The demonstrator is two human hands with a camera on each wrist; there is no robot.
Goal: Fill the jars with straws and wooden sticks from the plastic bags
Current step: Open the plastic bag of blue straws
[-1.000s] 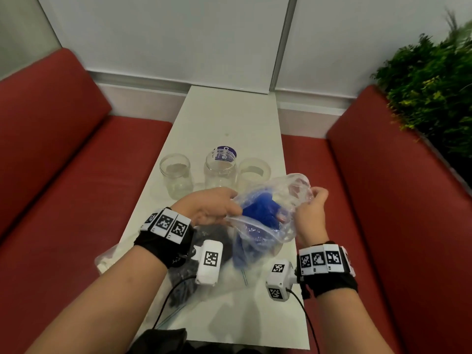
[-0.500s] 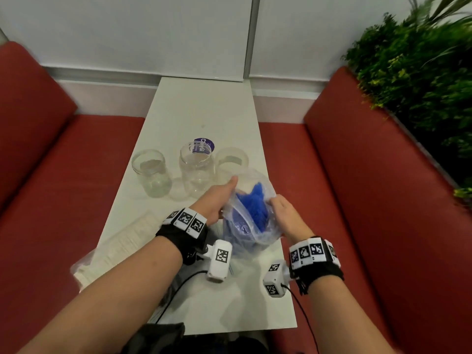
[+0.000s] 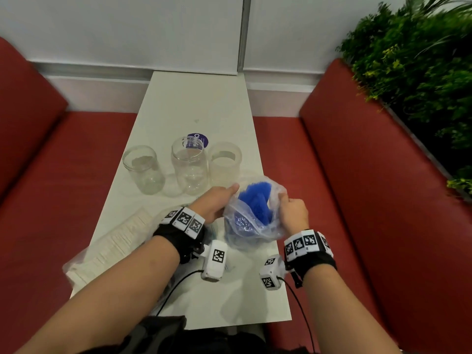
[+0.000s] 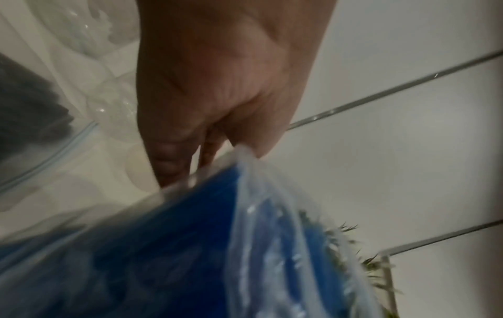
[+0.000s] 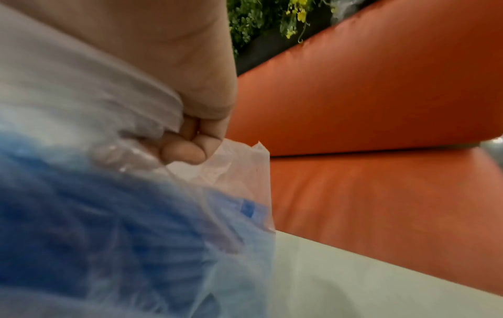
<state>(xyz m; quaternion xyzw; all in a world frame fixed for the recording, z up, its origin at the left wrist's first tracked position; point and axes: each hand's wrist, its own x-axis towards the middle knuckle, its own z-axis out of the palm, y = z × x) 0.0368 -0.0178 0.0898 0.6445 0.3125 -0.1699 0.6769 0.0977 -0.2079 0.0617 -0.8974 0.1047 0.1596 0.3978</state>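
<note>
Both hands hold the clear plastic bag (image 3: 251, 221) of blue straws (image 3: 255, 200) upright on the table (image 3: 194, 103), just before the three jars: left hand (image 3: 217, 203) and right hand (image 3: 293, 213) each pinch its rim, spreading the mouth.

white table (image 3: 194, 98) carries three clear jars (image 3: 190, 169) (in a row) and a bag of wooden sticks (image 3: 112, 241).

This looks like a café or restaurant booth: a narrow white table (image 3: 196, 103) runs out from a pale panelled wall (image 3: 127, 29), with red padded benches (image 3: 383, 187) on both sides, and a hedge of green plants (image 3: 421, 72) stands behind the right bench's backrest.
</note>
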